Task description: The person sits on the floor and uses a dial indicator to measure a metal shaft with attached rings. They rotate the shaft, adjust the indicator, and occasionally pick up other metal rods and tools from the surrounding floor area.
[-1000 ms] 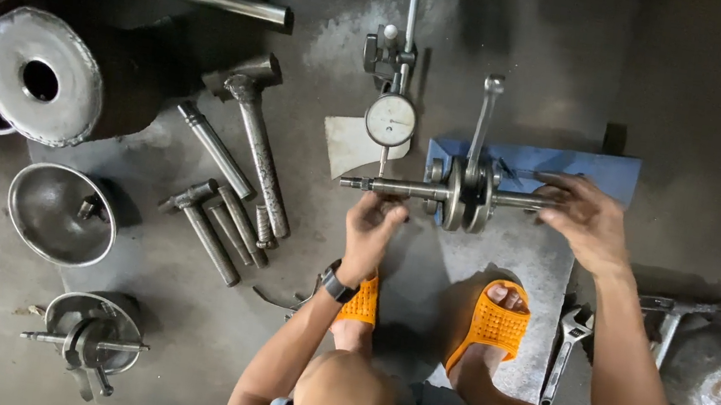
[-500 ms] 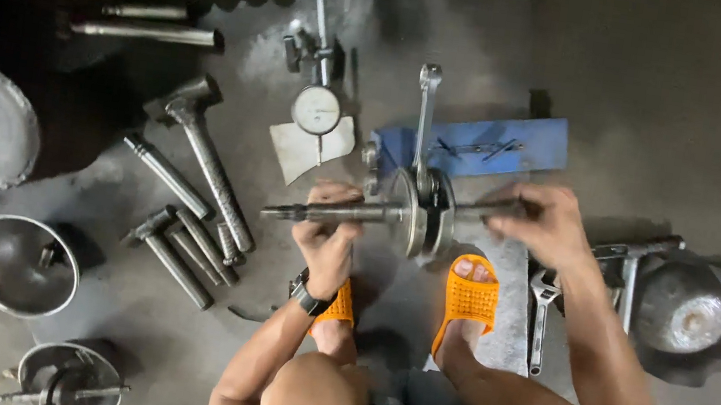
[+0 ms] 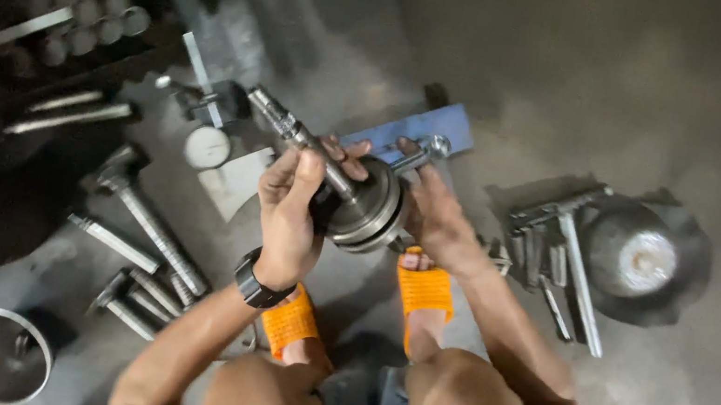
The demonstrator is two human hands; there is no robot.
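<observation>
Since a moment ago I have lifted the crankshaft [image 3: 361, 198] off the blue stand [image 3: 408, 134] where it lay level, and it now sits tilted in my two hands above the floor, its long threaded end pointing up and to the left. My left hand [image 3: 289, 207] is closed around the shaft just beside the round flywheel webs, fingers wrapped over the metal and thumb along it, with a black watch [image 3: 257, 287] on that wrist. My right hand [image 3: 434, 213] cups the other side of the webs, fingers curled around the far stub and the connecting rod [image 3: 419, 152], whose ring end shows just past my fingertips. Both hands are gripping, neither spread. The blue stand now lies bare behind the part, partly hidden by my hands. Just left of it the dial gauge [image 3: 207, 146] stands on its base, apart from the crankshaft. Further left several long steel tools, among them a hammer [image 3: 147, 215], lie on the concrete floor [image 3: 585, 74]. To my right a cluster of spanners [image 3: 559, 259] rests beside a round metal cover [image 3: 644, 261]. My orange sandals [image 3: 423, 291] are planted below the crankshaft, my knees bent at the bottom of the view.
</observation>
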